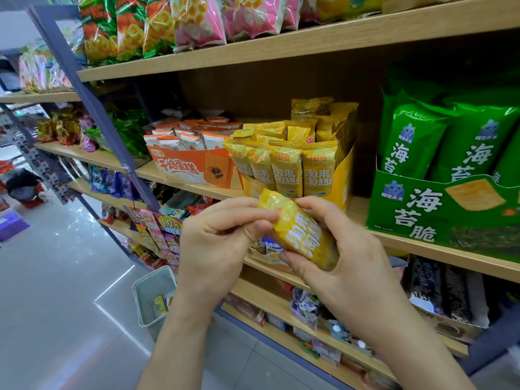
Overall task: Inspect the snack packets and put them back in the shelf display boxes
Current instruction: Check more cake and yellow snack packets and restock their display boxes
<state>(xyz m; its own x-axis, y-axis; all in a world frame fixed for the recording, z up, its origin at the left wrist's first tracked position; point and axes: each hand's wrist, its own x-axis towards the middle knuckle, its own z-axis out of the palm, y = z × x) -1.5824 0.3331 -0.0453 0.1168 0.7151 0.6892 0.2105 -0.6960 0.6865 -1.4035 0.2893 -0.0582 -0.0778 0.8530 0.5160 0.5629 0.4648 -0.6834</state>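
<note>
A glossy yellow plastic snack packet is held tilted, pinched at its far end by the left hand and grasped by the right hand, near the yellow cardboard display box on the wooden shelf

Single head cam, wide-angle, looking forward and down at the shelving. Eye line sits between the top board and the middle board (underside of one shows, top of the other). Range is close: left hand, right hand and the yellow packet fill lower centre, forearms entering from the bottom edge. View isn't square-on: green display box is large at right, orange display box smaller, aisle receding far left. Floor and a basket are lower left.
</note>
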